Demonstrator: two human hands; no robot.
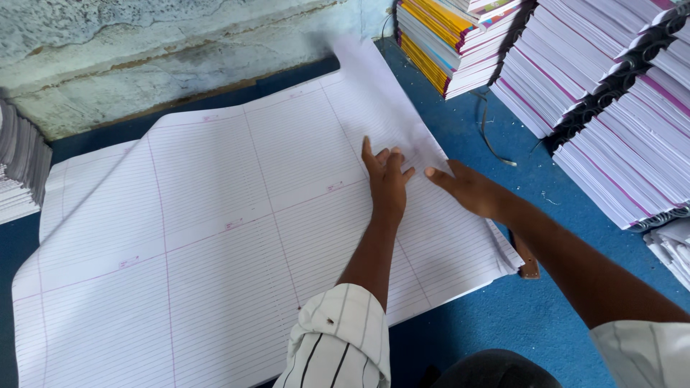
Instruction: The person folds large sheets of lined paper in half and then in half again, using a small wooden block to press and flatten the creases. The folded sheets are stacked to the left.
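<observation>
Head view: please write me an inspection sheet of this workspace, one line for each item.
Surface: blue floor covering, worn wall behind.
Job's things: large stack of ruled sheets lying flat; its top sheet is lifted and curling at the far right corner.
Clutter: brown flat tool partly under the sheets' right edge.
Grippers: left hand flat on the ruled sheets, fingers spread; right hand pressing on the paper beside it.
Cables: thin dark cord loose on the floor.
Surroundings: stacks of bound notebooks at right, colourful stack at the back, paper pile at left.
</observation>
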